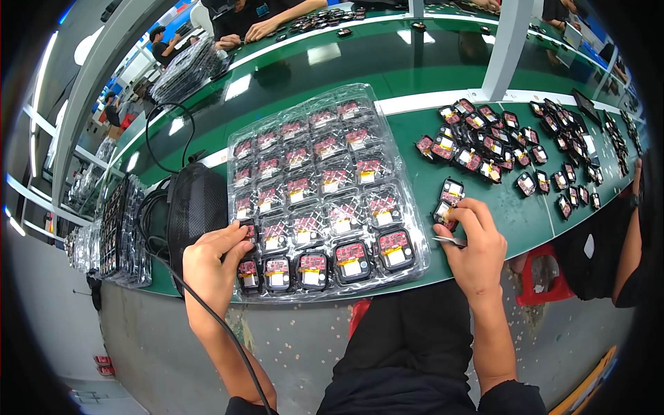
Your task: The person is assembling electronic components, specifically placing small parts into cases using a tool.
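A clear plastic blister tray (413, 228) lies in front of me, its pockets filled with small black-cased modules with red circuit boards and yellow tape. My left hand (209, 268) is closed at the tray's near left side, thumb and fingers pinching one such module (247, 229) over the left column. Right of the tray, my right hand (477, 245) grips metal tweezers (448, 240) against the palm. Its thumb and forefinger are closed on another module (443, 211) at the bench top; one more module (452, 189) touches it on the far side.
Loose modules (491, 145) are heaped on the green bench (477, 200) at the right. A black mesh pouch (200, 207) with cables stands left of the tray, one cable crossing my left forearm. Stacked trays (124, 235) stand farther left. A white post (508, 52) rises behind; co-workers sit beyond and at right.
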`<state>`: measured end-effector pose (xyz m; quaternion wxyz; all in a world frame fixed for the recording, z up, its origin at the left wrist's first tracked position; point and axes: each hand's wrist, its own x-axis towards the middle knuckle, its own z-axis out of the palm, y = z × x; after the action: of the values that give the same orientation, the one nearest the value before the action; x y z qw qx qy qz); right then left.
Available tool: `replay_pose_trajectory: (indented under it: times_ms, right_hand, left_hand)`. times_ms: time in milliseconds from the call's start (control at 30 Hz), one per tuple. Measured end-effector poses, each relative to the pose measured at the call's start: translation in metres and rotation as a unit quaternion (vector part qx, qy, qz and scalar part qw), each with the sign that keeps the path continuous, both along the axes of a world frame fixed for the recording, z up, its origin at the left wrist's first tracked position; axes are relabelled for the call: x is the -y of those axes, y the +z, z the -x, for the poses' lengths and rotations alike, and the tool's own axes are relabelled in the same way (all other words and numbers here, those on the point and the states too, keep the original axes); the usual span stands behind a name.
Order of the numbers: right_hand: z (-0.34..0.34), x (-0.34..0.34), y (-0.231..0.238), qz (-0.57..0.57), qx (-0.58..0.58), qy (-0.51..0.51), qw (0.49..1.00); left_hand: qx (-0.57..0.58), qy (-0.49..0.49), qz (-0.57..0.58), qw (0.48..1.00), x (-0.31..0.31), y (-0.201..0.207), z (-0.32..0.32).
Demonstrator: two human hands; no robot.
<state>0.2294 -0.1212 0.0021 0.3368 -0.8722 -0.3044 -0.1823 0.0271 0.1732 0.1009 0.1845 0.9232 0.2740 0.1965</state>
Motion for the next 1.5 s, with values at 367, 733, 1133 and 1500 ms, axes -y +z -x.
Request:
replay_pose_trajectory:
  times_ms: [367, 733, 1133, 1500]
  right_hand:
    - [0.0, 0.003, 0.004, 0.0, -0.007, -0.005, 1.0]
    - [0.021, 0.029, 0.028, -0.214, 0.001, 0.126, 0.969]
    - [0.075, 0.045, 0.044, -0.18, -0.141, 0.342, 0.911]
    - [0.075, 0.046, 0.039, -0.071, -0.04, 0.31, 0.947]
  left_hand:
    - [-0.051, 0.053, -0.017, 0.997, 0.007, 0.004, -0.005]
    - [0.341, -0.159, -0.004, 0.927, 0.098, -0.012, 0.015]
    - [0.318, -0.294, 0.596, 0.676, 0.184, -0.079, -0.012]
    - [0.362, -0.201, 0.596, 0.687, 0.188, -0.087, -0.005]
